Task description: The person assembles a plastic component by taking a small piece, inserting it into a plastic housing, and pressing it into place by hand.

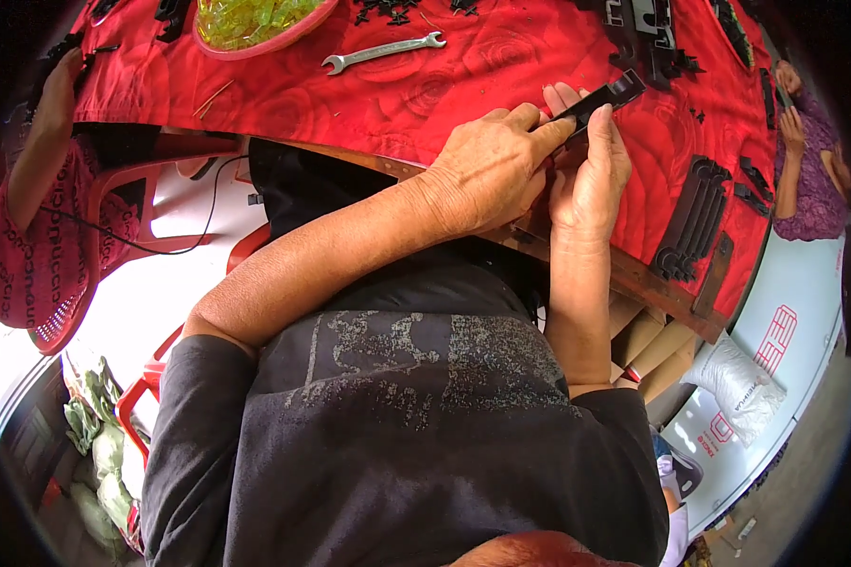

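Both hands are together over the near edge of the red-covered table. A long black plastic part (624, 88) with a notched, hooked end slants up and to the right out of them. My right hand (588, 180) cradles it, with the thumb along one side and the fingertips showing behind. Over its lower end lies my left hand (492, 170), its index finger pressed along the part and its other fingers curled and partly hidden. The lower end of the part is covered by my hands.
A wrench (384, 53) and a pink-rimmed bowl (265, 44) of yellow-green clear pieces lie beyond my hands. Long black parts (692, 217) are lined up at the right, near the wooden table edge (657, 290). People sit at both sides; a person's arm (43, 137) reaches in at left.
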Demonstrator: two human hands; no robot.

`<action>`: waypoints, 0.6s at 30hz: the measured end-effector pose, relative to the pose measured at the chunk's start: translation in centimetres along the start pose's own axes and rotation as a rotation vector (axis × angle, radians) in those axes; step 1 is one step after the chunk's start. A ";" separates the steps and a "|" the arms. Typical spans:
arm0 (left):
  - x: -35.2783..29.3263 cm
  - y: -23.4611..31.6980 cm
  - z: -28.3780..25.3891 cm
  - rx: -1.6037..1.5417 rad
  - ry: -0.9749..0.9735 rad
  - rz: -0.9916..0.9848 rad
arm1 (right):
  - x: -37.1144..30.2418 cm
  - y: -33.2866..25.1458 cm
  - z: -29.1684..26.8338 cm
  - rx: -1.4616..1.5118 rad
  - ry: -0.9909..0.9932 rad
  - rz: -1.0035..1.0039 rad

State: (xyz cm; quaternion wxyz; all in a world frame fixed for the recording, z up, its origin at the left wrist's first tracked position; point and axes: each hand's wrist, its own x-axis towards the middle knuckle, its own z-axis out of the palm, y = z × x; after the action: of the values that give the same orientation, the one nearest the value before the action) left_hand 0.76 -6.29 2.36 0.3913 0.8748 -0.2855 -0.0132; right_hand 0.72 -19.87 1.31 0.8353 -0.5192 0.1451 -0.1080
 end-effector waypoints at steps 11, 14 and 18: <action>-1.6 -0.3 -0.1 -0.032 0.180 0.017 | 0.4 0.7 -0.5 -0.004 -0.009 0.037; -1.8 -0.3 0.0 -0.021 0.177 0.017 | 0.3 0.6 -0.3 -0.010 0.006 0.025; -2.0 -0.4 -0.2 -0.004 0.147 0.007 | 0.2 0.8 0.0 0.048 0.022 0.034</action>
State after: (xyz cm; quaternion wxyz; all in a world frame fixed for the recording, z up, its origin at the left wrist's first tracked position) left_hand -0.67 -4.97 1.85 0.4129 0.8717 -0.2587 0.0520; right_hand 0.88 -19.63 0.58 0.8475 -0.4954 0.1602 -0.1031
